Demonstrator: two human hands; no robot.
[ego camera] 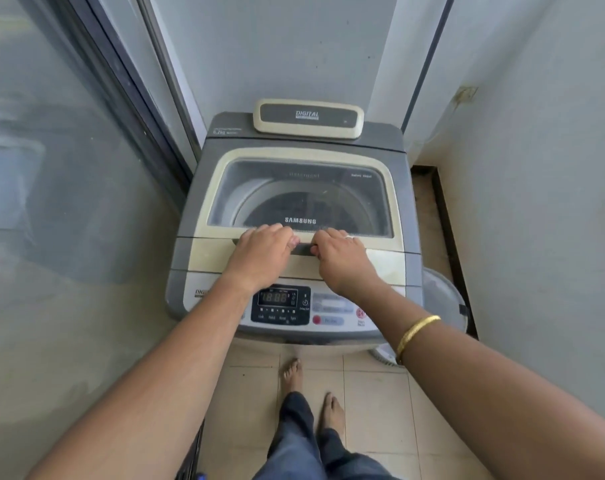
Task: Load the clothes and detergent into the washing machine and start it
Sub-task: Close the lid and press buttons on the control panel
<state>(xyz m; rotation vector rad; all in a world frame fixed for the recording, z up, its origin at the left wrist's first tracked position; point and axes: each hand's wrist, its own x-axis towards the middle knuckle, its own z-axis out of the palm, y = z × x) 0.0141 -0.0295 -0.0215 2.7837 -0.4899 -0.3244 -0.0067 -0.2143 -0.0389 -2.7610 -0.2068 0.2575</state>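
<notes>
The washing machine (pixel 186 258) stood at the centre of the frame, its cream-framed lid (pixel 221 188) shut flat. Both hands were set on the lid's front edge, the left hand (pixel 263 252) and the right hand (pixel 342 259) side by side, with fingers curled into the dark handle recess (pixel 302 249) and gripping the lid there. No clothes and no detergent were to be seen anywhere in the frame. What lay in the drum behind the tinted window could not be told.

The step in hand was judged to be the raising of the lid. It would be done best if the pull were shared evenly between the two hands and directed up and back toward the rear edge, so that the lid was not twisted. The wrists would need to be kept off the control panel (pixel 328 306) just below them, lest a button be pressed.

"SAMSUNG" (pixel 305 221) was printed in white on the window, "DIGITAL" (pixel 307 114) on the cream housing at the rear, and "6.2kg" (pixel 219 132) at the upper left of the machine's top. Digits were shown on the display (pixel 275 297) — something like 18:88. The button labels were too blurred to be read.
</notes>
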